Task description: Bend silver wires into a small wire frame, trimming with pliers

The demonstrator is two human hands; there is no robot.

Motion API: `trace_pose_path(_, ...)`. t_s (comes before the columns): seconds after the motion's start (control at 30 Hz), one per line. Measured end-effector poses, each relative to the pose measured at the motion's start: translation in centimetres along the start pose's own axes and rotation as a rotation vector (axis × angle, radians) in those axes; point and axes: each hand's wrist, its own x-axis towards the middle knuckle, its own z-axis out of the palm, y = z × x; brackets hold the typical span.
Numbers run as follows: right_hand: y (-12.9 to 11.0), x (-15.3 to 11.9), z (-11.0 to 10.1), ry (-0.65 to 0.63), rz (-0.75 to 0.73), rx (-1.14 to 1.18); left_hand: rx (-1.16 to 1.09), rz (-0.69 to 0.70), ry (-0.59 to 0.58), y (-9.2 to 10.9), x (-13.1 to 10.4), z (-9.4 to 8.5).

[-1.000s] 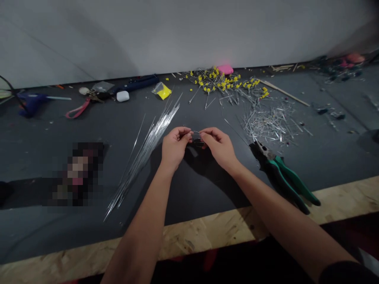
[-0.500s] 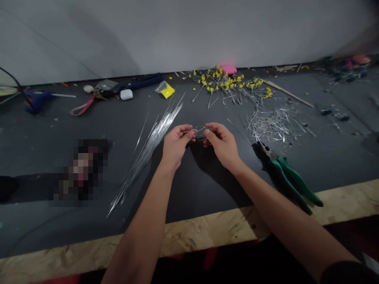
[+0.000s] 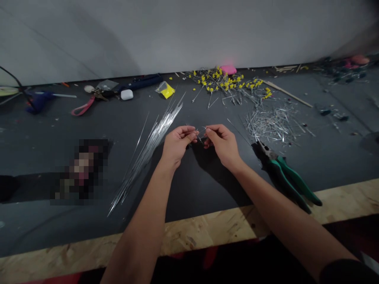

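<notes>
A thin piece of metal wire [image 3: 200, 138] spans the small gap between my hands, its exact shape hard to make out. My left hand [image 3: 179, 144] pinches one side of it between thumb and fingers. On the other side my right hand [image 3: 221, 142] grips it the same way, thumb against fingertips. Both hands are just above the dark tabletop [image 3: 201, 189]. Left of them lies a bundle of long straight wires [image 3: 154, 144]. To the right are a heap of short cut wires [image 3: 269, 123] and green-and-black pliers [image 3: 287, 173].
Yellow-tipped wire pieces [image 3: 227, 83] are heaped by the wall, beside a pink lump [image 3: 228, 70]. A yellow packet [image 3: 166, 90], a white case [image 3: 126, 94], keys with a pink strap [image 3: 83, 107] and a blue glue gun [image 3: 40, 101] lie back left. A wooden stick [image 3: 288, 94] lies right.
The wire between my hands has turned; the open loop seen earlier now looks narrower. My fingers have shifted slightly on it, while both arms stay nearly in place.
</notes>
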Motion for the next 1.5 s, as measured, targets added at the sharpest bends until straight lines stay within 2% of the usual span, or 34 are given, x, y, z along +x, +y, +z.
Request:
trace_pose_path(0.1,-0.1,0.0,0.1,-0.001,0.002,0.006,0.010,-0.011,-0.018,0.1,-0.1,0.0)
trace_pose_path(0.2,-0.2,0.0,0.0,0.062,-0.045,-0.004,0.061,-0.003,-0.070,0.0,-0.3,0.0)
trace_pose_path(0.3,-0.3,0.2,-0.4,0.116,-0.084,-0.072,0.199,0.037,-0.134,-0.4,-0.3,0.1)
trace_pose_path(0.5,-0.7,0.5,-1.1,0.139,-0.167,-0.194,0.538,0.160,-0.254,-0.5,-0.5,0.1)
trace_pose_path(0.73,-1.0,0.5,-1.3,0.112,-0.193,-0.309,0.397,0.118,-0.190,-0.2,-0.5,0.0)
trace_pose_path(0.9,-0.9,0.5,-1.2,0.066,-0.181,-0.256,0.468,0.160,-0.178,-1.0,-0.3,0.0)
trace_pose_path(1.13,-0.9,0.5,-1.2,0.043,-0.131,-0.199,0.788,0.313,-0.050,-0.5,-0.6,-0.3)
trace_pose_path(1.5,-0.7,0.7,-1.3,0.046,-0.157,-0.249,1.062,0.439,-0.129,-0.5,-0.4,-0.1)
